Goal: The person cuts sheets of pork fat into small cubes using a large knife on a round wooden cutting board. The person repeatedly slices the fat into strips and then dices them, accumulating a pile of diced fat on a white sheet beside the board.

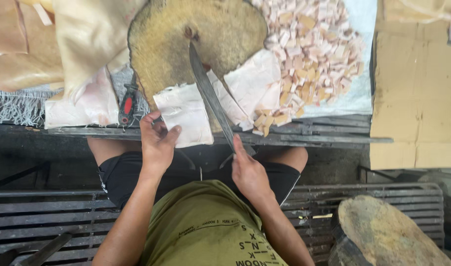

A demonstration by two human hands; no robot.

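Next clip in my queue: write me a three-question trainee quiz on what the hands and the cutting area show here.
1. True or false: the right hand holds the long knife with its blade lying across the round wooden block.
2. What does the left hand grip?
A. a pale flat slab
B. the red-handled tool
C. the cardboard
3. Fill in: the pile of small cut cubes lies to the ___ of the block in the picture.

Key: 1 true; 2 A; 3 right.
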